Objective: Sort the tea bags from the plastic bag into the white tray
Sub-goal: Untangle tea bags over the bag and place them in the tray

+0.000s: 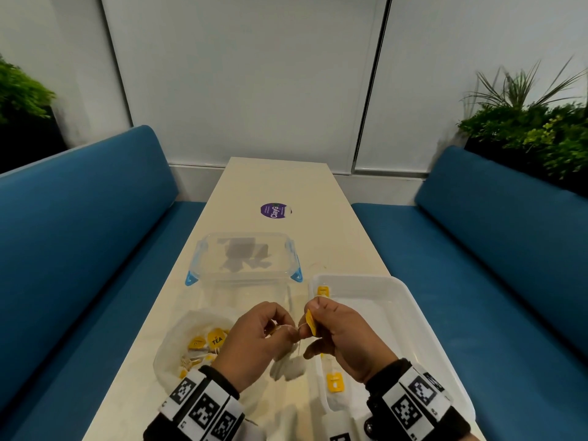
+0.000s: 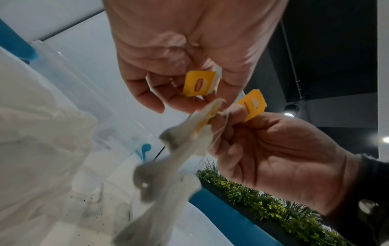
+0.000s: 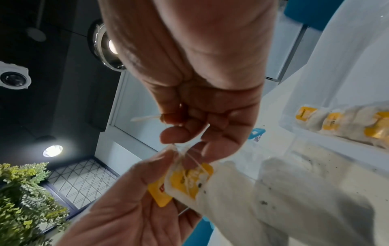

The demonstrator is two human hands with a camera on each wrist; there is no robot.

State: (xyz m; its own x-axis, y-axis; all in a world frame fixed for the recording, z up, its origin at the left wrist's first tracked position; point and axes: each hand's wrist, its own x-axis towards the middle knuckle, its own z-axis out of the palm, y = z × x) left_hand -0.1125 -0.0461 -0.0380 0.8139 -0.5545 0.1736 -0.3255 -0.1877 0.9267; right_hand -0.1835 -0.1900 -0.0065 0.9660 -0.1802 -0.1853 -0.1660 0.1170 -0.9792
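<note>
Currently logged, item by item, as I read it from my station:

Left hand [image 1: 254, 338]: fingers curled, pinching a yellow tag [image 2: 199, 83] and the top of the tea bags [image 1: 291, 364]. Raised above the table [image 1: 280, 186], just left of the white tray [image 1: 410, 300]

Right hand [image 1: 337, 335]: fingers curled, pinching a second yellow tag [image 1: 311, 323] with thread running from it toward the left hand. Held over the tray's near-left rim

Tea bags: I count at least two pouches hanging together between the two hands, long axis near vertical, tops at the fingertips, bodies dangling toward the table. Strings look crossed in the wrist views; I cannot tell how badly tangled

Plastic bag [image 1: 178, 348]: lies near left, mouth open, more tagged bags inside, beside the left wrist

White tray: near right; several bags already along its left wall, tags showing

Clear container [image 1: 245, 259]: blue clips, far of the hands, centre; dark shapes inside, not identifiable

Governing relation: the hanging bags sit just left of the tray's left wall, so the tray lies to the right of them. My right hand is the nearer to it; I judge that hand should carry its bag rightward over the rim once the threads part, the left hand holding back the other bag

Risk, my estimate: a hard pull could tear a tag off its thread
</note>
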